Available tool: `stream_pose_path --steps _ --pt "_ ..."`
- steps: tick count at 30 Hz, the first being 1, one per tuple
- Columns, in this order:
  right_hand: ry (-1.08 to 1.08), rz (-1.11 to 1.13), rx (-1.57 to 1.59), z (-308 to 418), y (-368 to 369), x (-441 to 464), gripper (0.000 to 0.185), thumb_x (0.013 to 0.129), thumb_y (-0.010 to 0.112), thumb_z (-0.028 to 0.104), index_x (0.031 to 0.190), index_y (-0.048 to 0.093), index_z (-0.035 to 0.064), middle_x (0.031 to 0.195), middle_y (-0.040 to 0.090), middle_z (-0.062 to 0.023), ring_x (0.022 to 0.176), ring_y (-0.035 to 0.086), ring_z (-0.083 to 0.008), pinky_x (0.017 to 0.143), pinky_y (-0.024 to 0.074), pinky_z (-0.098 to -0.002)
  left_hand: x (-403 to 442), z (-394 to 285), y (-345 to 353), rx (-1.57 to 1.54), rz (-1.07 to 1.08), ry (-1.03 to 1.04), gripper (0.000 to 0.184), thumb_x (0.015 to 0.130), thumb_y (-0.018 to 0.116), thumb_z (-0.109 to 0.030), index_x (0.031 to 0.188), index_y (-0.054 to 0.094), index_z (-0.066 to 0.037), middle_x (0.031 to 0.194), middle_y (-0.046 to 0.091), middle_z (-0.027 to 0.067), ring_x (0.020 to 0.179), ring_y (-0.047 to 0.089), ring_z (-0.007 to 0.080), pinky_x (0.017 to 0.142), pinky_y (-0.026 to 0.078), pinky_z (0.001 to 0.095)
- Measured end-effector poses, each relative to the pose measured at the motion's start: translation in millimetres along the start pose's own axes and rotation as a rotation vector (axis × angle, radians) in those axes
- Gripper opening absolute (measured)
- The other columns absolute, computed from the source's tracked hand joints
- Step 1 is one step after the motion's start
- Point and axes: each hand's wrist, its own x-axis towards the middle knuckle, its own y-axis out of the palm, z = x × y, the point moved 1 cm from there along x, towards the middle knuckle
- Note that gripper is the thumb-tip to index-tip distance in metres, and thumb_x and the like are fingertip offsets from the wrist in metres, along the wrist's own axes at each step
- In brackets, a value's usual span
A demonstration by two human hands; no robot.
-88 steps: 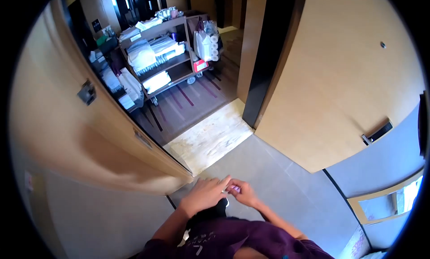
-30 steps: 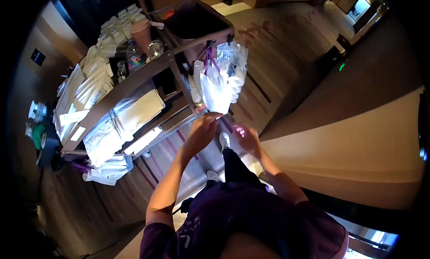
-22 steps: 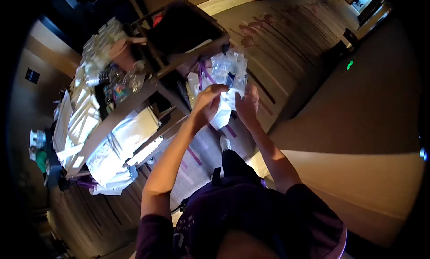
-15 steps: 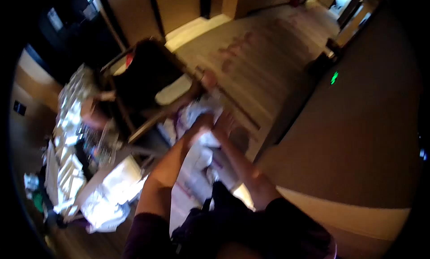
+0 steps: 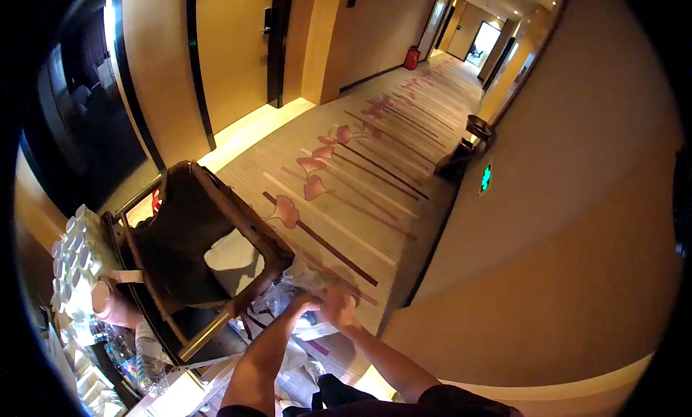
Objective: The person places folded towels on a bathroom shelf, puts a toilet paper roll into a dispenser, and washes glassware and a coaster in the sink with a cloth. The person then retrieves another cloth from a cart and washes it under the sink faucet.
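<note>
A crumpled clear plastic bag point(image 5: 282, 294) hangs at the near corner of a housekeeping cart. My left hand point(image 5: 305, 303) is closed on the bag's gathered top, with its fingertips partly hidden. Close beside it, my right hand point(image 5: 339, 306) is curled and slightly blurred at the bag's right edge; whether it grips the plastic is unclear. Just beyond my hands, the cart's dark fabric sack point(image 5: 173, 237) hangs from a brown frame, with a piece of white cloth point(image 5: 234, 262) inside.
White cups point(image 5: 76, 255) are stacked on the cart's left, near a pink container point(image 5: 115, 304) and clear bottles point(image 5: 150, 359). A patterned carpet corridor point(image 5: 346, 193) leads away. A wall point(image 5: 548, 258) with a green sign point(image 5: 486, 178) runs along the right; a bin point(image 5: 455, 160) stands against it.
The camera view has tilted up, showing more corridor, with cart and hands lower in the picture. My hands stay close together at the plastic bag.
</note>
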Motion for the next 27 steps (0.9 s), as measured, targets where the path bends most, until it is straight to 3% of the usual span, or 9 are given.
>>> stream_pose_path --steps 2,4,6,10,12,17,20,24,27 --pt "0.138 0.125 0.057 12 -26 13 0.037 0.079 0.066 0.014 0.116 0.067 0.0096 0.105 0.068 -0.0236 0.100 0.065 -0.0435 0.079 0.0520 -0.0535 1 -13 -7 -0.022 -0.149 0.083 0.051 0.085 0.063 -0.046 0.121 0.070 -0.011 0.122 0.069 0.0207 0.115 0.064 0.0387 0.102 0.048 0.0437" --pt "-0.143 -0.211 0.269 0 -17 16 0.039 0.080 0.066 0.016 0.118 0.067 0.0123 0.107 0.070 -0.0197 0.100 0.066 -0.0407 0.079 0.0523 -0.0523 -12 -81 -71 0.000 -0.289 0.049 0.059 0.085 0.064 -0.053 0.127 0.066 -0.011 0.122 0.070 0.0179 0.118 0.063 0.0375 0.104 0.045 0.0458" --pt "-0.039 -0.280 0.247 0 -10 21 0.037 0.080 0.066 0.017 0.117 0.068 0.0127 0.106 0.071 -0.0168 0.098 0.067 -0.0384 0.078 0.0528 -0.0499 -16 -65 -73 -0.051 -0.036 -0.449 0.059 0.085 0.067 -0.053 0.126 0.066 -0.010 0.119 0.070 0.0183 0.116 0.063 0.0372 0.104 0.044 0.0477" --pt "0.329 0.058 0.168 -46 35 36 0.029 0.084 0.065 0.022 0.110 0.072 0.0134 0.104 0.073 -0.0153 0.093 0.070 -0.0342 0.079 0.0551 -0.0425 -44 -182 -129 -0.130 -0.247 -0.345 0.056 0.084 0.072 -0.048 0.121 0.067 -0.006 0.108 0.070 0.0221 0.106 0.065 0.0391 0.093 0.049 0.0486" --pt "0.253 0.013 0.367 -65 44 37 0.026 0.086 0.063 0.022 0.108 0.074 0.0126 0.096 0.074 -0.0169 0.087 0.071 -0.0324 0.078 0.0564 -0.0418 -59 -188 -106 0.375 -0.454 -0.090 0.041 0.085 0.072 -0.038 0.110 0.069 -0.006 0.100 0.069 0.0219 0.097 0.066 0.0399 0.086 0.050 0.0490" --pt "0.210 0.017 0.378 -17 -7 33 0.018 0.081 0.055 0.008 0.085 0.070 -0.0005 0.068 0.064 -0.0142 0.064 0.058 -0.0161 0.058 0.0459 -0.0321 -77 -223 -133 0.331 -0.259 -0.118 0.022 0.074 0.078 -0.021 0.086 0.071 -0.004 0.087 0.067 0.0204 0.086 0.065 0.0393 0.084 0.052 0.0473" --pt "0.109 0.219 0.350 7 -36 41 0.019 0.079 0.052 0.002 0.086 0.070 -0.0005 0.068 0.063 -0.0122 0.064 0.058 -0.0156 0.058 0.0444 -0.0306 -90 -226 -134 0.258 -0.137 -0.176 0.022 0.067 0.082 -0.017 0.082 0.071 -0.005 0.097 0.065 0.0216 0.093 0.063 0.0402 0.084 0.052 0.0481" --pt "-0.251 -0.078 0.485 4 -35 37 0.018 0.080 0.056 -0.006 0.089 0.071 -0.0008 0.073 0.065 -0.0109 0.070 0.058 -0.0102 0.060 0.0446 -0.0289 -97 -258 -154 0.279 -0.227 -0.340 0.024 0.067 0.082 -0.019 0.085 0.072 -0.006 0.129 0.054 0.0255 0.119 0.053 0.0439 0.092 0.050 0.0533" --pt "0.145 0.267 0.794 -11 -44 25 0.013 0.089 0.062 0.004 0.100 0.069 0.0021 0.087 0.066 -0.0029 0.082 0.060 -0.0129 0.070 0.0470 -0.0275 -96 -263 -134 0.418 -0.312 -0.237 0.021 0.073 0.075 -0.019 0.090 0.074 -0.007 0.131 0.054 0.0257 0.123 0.051 0.0428 0.098 0.045 0.0550"
